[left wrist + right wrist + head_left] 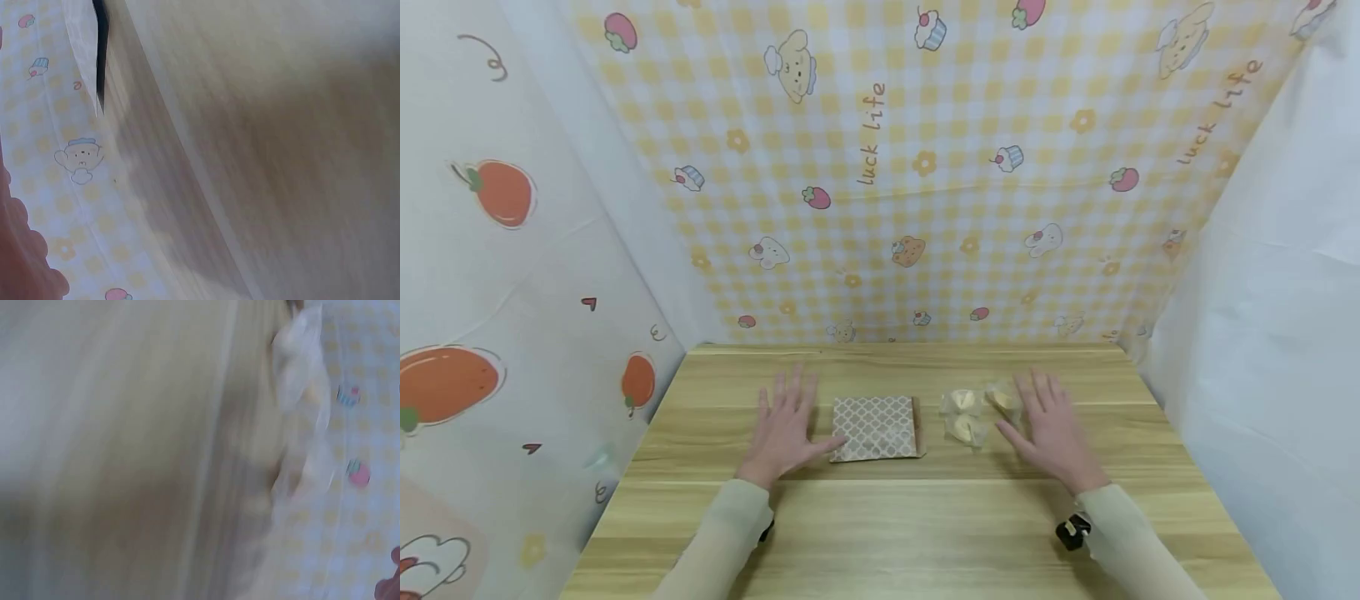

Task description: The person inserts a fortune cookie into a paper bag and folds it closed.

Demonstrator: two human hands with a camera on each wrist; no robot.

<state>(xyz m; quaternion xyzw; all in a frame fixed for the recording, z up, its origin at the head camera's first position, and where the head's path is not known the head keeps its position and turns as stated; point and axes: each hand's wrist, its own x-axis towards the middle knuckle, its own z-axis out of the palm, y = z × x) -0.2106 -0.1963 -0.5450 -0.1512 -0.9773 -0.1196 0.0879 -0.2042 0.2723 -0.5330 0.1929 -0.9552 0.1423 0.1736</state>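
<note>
A flat paper bag [874, 427] with a pale lattice pattern lies on the wooden table; its brown side shows along the right edge. My left hand [786, 433] is spread out left of it, thumb reaching the bag's left edge; contact cannot be told. Three small cream-coloured pieces in clear wrappers [966, 430] lie right of the bag. Beside them my right hand [1056, 433] is spread with straight fingers, holding nothing. The left wrist view catches the bag's edge [84, 44] and some fingers [28, 250]. In the right wrist view the wrapped pieces [303, 375] are blurred.
The wood-grain table [895, 533] ends at a yellow checked cloth [910, 208] hanging behind it. White sheets hang at the left [565, 275] and right [1247, 333]. A black wrist camera [1072, 531] sits at the right cuff.
</note>
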